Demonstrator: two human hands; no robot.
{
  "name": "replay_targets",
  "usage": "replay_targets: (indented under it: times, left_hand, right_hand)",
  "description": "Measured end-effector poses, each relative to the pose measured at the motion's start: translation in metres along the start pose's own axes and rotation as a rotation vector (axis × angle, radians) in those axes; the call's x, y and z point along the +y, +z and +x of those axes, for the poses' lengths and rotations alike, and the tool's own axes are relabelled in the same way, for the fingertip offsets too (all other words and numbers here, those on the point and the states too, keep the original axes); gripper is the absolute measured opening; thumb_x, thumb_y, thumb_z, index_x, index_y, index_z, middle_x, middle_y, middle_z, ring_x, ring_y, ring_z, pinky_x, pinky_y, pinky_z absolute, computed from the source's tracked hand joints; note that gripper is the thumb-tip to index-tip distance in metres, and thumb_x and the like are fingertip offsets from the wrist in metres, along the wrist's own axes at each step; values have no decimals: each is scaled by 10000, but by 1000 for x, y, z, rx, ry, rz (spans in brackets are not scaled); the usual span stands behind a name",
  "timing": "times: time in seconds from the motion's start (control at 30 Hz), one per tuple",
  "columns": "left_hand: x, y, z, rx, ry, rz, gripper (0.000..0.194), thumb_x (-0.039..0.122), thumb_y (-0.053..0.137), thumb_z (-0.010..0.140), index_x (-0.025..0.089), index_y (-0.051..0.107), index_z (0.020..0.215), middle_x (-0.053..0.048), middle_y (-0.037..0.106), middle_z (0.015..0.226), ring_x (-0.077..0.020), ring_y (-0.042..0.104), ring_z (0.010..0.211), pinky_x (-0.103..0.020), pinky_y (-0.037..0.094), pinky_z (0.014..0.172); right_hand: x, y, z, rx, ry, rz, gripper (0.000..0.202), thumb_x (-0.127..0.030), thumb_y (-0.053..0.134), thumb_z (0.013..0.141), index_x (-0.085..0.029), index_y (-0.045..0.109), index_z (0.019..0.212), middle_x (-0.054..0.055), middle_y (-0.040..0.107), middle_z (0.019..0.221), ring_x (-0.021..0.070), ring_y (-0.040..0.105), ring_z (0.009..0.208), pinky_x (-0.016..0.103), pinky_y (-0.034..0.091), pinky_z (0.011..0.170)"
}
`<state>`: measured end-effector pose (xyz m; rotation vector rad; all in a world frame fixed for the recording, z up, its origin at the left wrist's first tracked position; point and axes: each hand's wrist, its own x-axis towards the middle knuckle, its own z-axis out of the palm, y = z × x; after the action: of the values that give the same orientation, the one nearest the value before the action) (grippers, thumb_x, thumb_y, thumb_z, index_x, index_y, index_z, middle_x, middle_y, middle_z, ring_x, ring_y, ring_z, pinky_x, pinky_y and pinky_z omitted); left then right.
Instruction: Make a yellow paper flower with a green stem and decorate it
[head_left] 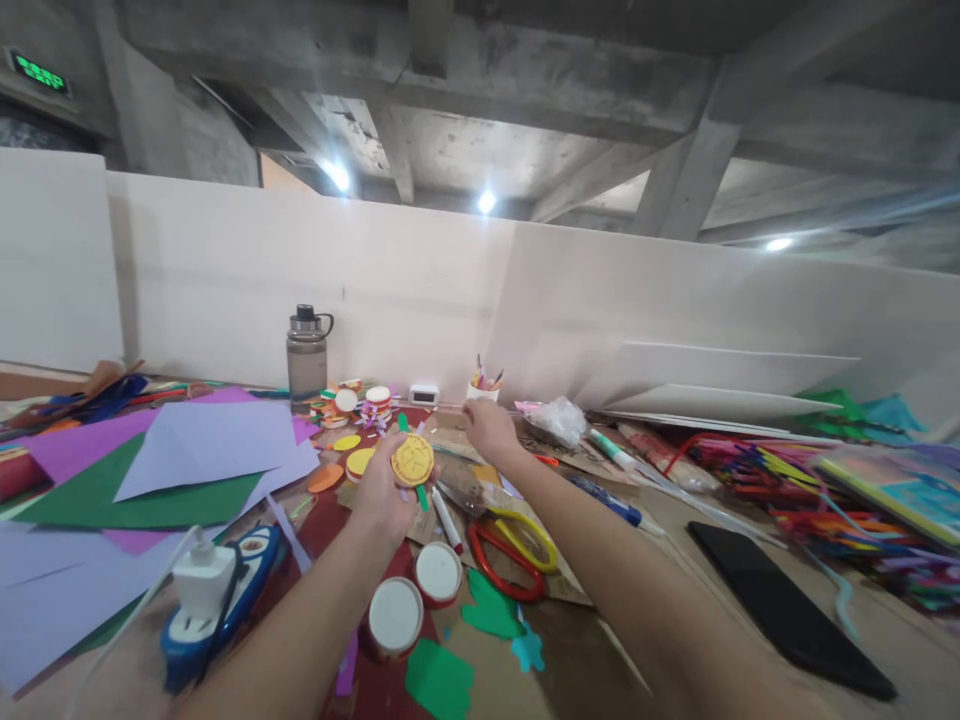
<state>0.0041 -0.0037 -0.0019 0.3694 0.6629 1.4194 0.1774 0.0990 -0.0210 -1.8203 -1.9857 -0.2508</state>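
My left hand (386,495) holds a round yellow disc (412,460) with a drawn pattern; green strips stick out above and below it. My right hand (489,428) reaches to the white pen cup (484,390) at the back of the table; its fingertips are too small and blurred to tell what they grip, if anything. Below the disc lies a white marker (448,522). Scissors with red and yellow handles (517,560) rest between my forearms. Two white-topped round tubs (396,615) stand closer to me.
A grey bottle (307,360) stands at the back. Coloured paper sheets (202,450) and a blue power strip (251,575) lie on the left. On the right are a black phone (787,605), a glue stick (611,450) and a pile of colourful strips (832,520).
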Motion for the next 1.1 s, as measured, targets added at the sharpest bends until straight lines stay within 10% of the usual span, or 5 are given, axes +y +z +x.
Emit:
replay_targets:
  times: [0.17, 0.73, 0.9, 1.1]
  left_hand:
    - [-5, 0, -1, 17, -42, 2, 80, 134, 541, 820, 160, 606, 782, -25, 651, 663, -126, 627, 563, -243, 555, 546]
    - [-15, -4, -2, 32, -50, -7, 38, 169, 581, 815, 154, 600, 786, -34, 664, 671, -144, 653, 609, -246, 557, 552]
    - [-11, -4, -2, 23, -12, 0, 51, 144, 564, 819, 137, 579, 770, -11, 636, 642, -109, 611, 548, -224, 551, 554]
    - [-8, -4, 2, 28, 1, 42, 50, 160, 561, 839, 141, 564, 793, -2, 621, 627, -100, 587, 506, -227, 548, 533]
  right_hand:
    - [17, -17, 33, 241, 170, 64, 349, -224, 431, 923, -149, 569, 1235, 154, 557, 1218, 271, 458, 1145, 358, 343, 953]
    - [22, -7, 72, 450, 331, 378, 127, -272, 590, 823, -187, 671, 870, 121, 601, 1131, 311, 439, 1136, 448, 344, 913]
    - [30, -50, 74, 535, 259, 615, 200, -308, 433, 912, -181, 535, 1028, 60, 677, 880, 171, 614, 784, 297, 454, 712]
    - [39, -66, 39, 496, 436, 1053, 367, -233, 634, 732, -184, 440, 1040, -47, 612, 579, 128, 555, 489, 207, 402, 466]
